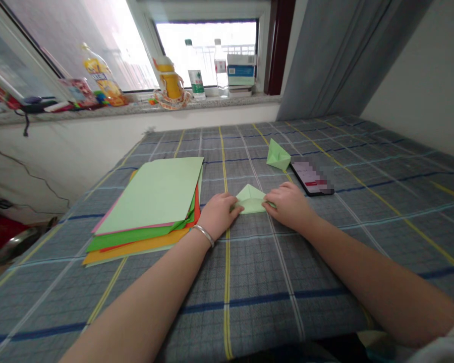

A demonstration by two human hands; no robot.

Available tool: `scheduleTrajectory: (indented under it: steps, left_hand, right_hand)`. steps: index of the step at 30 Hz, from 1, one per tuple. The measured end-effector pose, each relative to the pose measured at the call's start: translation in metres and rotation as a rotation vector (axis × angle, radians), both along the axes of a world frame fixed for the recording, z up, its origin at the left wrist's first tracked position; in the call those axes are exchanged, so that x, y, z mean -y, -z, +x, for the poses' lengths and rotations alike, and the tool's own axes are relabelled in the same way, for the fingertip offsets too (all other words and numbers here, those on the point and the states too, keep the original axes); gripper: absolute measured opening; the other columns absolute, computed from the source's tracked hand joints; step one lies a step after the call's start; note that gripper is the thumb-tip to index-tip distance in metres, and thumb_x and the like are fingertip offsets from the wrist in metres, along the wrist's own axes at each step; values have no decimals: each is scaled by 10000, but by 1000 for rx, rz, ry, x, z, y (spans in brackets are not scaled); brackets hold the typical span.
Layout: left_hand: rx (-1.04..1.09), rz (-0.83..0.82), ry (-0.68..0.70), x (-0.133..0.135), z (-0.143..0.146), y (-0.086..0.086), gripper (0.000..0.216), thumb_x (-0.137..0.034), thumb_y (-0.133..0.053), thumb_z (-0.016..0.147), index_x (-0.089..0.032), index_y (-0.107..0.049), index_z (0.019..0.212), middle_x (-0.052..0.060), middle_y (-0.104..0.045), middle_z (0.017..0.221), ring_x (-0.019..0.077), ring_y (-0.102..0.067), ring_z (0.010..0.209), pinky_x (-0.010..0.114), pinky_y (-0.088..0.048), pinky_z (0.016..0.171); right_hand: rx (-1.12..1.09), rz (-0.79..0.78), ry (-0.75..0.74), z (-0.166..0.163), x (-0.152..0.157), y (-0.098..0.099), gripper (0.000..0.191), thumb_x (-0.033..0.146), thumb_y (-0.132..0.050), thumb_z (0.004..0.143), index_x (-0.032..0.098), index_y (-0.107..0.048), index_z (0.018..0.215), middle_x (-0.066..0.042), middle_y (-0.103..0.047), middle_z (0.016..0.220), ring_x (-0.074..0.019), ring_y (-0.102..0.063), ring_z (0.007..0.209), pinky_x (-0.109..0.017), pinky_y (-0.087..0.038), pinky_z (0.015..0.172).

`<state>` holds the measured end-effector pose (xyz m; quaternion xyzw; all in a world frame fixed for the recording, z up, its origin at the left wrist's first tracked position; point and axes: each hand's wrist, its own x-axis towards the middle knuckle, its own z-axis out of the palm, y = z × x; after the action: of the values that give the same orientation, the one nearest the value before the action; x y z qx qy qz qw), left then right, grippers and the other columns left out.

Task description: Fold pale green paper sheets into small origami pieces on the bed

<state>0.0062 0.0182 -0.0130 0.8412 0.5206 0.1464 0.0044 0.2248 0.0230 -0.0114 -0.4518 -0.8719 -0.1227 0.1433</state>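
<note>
A small piece of folded light green paper (251, 201) lies low on the checked cloth between my two hands, with a peak at its far side. My left hand (220, 210), wearing a silver bangle, is closed on its left corner. On the opposite corner, the fingers and thumb of my right hand (287, 204) pinch the paper. Both corners are partly hidden under my fingers. Beyond my right hand stands a folded light green paper boat (277, 155), close to a phone (312, 176) whose screen is lit and blurred.
Left of my hands lies a stack of coloured paper sheets (151, 196), light green on top. The checked cloth (249, 282) covers the surface. Along the windowsill (136, 108) stand a yellow water bottle (171, 83), other bottles and boxes. A grey curtain (325, 55) hangs at the right.
</note>
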Motion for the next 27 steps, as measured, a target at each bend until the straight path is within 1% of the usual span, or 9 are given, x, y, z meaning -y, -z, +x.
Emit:
scheduleTrajectory:
  steps: [9, 14, 16, 17, 19, 20, 22, 24, 27]
  left_hand:
    - [66, -10, -21, -8, -3, 8, 177, -335, -604, 837, -161, -625, 816, 61, -589, 893, 210, -571, 855, 322, -464, 815]
    - [63, -12, -27, -9, -4, 8, 179, -337, -602, 837, -160, -625, 829, 63, -581, 898, 214, -571, 854, 329, -469, 812]
    - [57, -2, -23, -9, -5, 8, 183, -343, -598, 838, -162, -621, 824, 61, -578, 890, 215, -571, 846, 330, -471, 804]
    - [52, 4, -19, -9, -5, 8, 183, -343, -597, 839, -163, -619, 824, 61, -578, 886, 216, -571, 844, 330, -471, 801]
    - [45, 12, -10, -9, -6, 9, 180, -342, -598, 837, -163, -620, 836, 59, -578, 883, 217, -572, 842, 331, -469, 801]
    - [44, 13, -9, -10, -6, 10, 183, -344, -603, 833, -163, -620, 848, 59, -578, 883, 218, -573, 843, 331, -469, 801]
    - [51, 8, -17, -11, -8, 12, 193, -349, -616, 822, -164, -621, 876, 57, -580, 889, 219, -575, 846, 329, -469, 796]
    - [72, -6, -27, -13, -10, 13, 202, -344, -623, 816, -166, -621, 911, 55, -584, 909, 214, -577, 853, 323, -468, 791]
    - [77, -41, -26, -16, -13, 11, 191, -331, -616, 820, -162, -634, 907, 60, -599, 924, 207, -574, 867, 319, -457, 806]
  right_hand:
    - [-16, -10, 67, -4, -6, 7, 220, 355, -531, 868, 183, -661, 818, -46, -690, 829, -207, -586, 853, -365, -293, 904]
    - [-41, -30, 107, -5, -6, 7, 207, 369, -560, 854, 187, -659, 857, -59, -684, 859, -227, -574, 898, -394, -266, 954]
    - [-83, -14, 114, -7, -5, 7, 192, 340, -573, 847, 184, -651, 926, -66, -682, 894, -228, -567, 920, -407, -245, 984]
    - [-107, 1, 100, -8, -4, 7, 200, 319, -579, 843, 184, -642, 977, -68, -679, 929, -229, -561, 942, -413, -235, 998]
    - [-133, 12, 14, -10, -2, 7, 230, 286, -589, 838, 195, -622, 1046, -67, -665, 1016, -231, -540, 997, -405, -254, 993]
    - [-134, -1, -42, -12, -2, 7, 209, 276, -587, 841, 206, -626, 1034, -60, -657, 1048, -229, -531, 1016, -389, -285, 968]
    - [-133, -50, -129, -15, -1, 8, 120, 269, -576, 855, 222, -645, 941, -40, -651, 1058, -221, -526, 1020, -353, -340, 896]
    - [-153, -92, -148, -17, -2, 10, 89, 267, -573, 862, 222, -649, 873, -31, -654, 1029, -212, -535, 995, -337, -359, 861]
    - [-191, -133, -141, -17, -5, 14, 83, 282, -598, 849, 213, -640, 865, -39, -658, 1000, -208, -547, 977, -345, -362, 868]
